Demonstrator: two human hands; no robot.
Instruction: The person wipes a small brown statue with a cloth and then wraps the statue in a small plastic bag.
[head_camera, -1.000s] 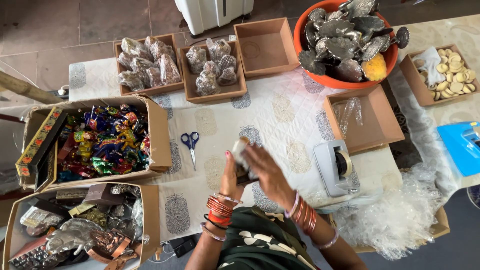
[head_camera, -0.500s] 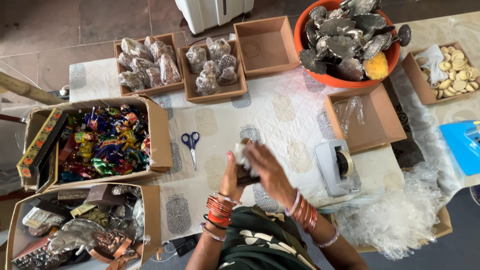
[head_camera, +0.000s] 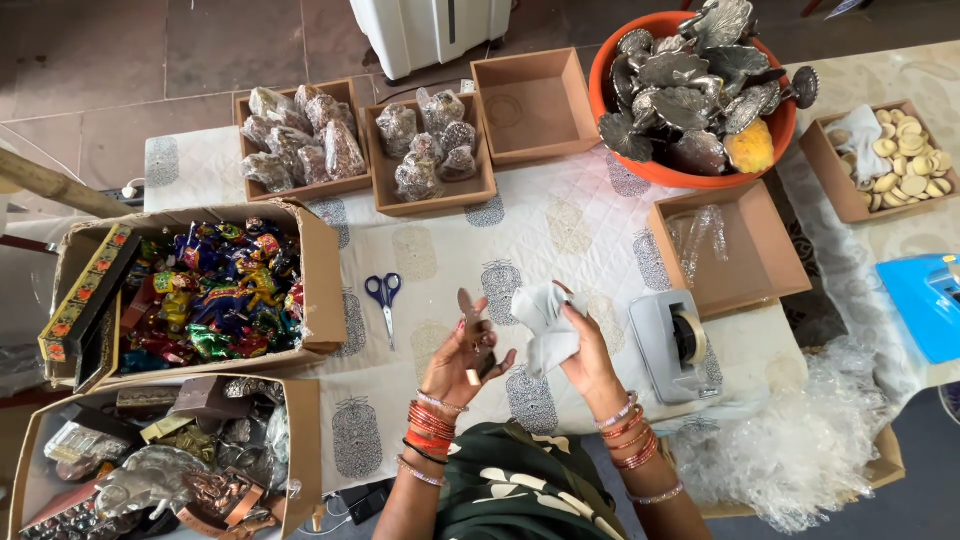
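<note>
Hands now apart: left hand (head_camera: 468, 352) fingers open (dark piece), right hand (head_camera: 585, 352) gripping cloth (head_camera: 545, 322).

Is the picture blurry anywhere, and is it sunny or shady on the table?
Head view: soft, even daylight, with no hard shadows on the table cloth; most things look sharp, like the scissors; the left hand and right hand with the white cloth are slightly soft; the edges bend a little.

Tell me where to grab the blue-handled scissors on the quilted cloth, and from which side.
Best taken by the blue handle loops: the scissors lie flat and closed on the cloth, loops toward the far boxes, blades pointing toward the person. Come from above, probably with the left hand, which is nearer; the cardboard box of coloured wrapped pieces crowds the left side, so a side approach looks awkward.
</note>
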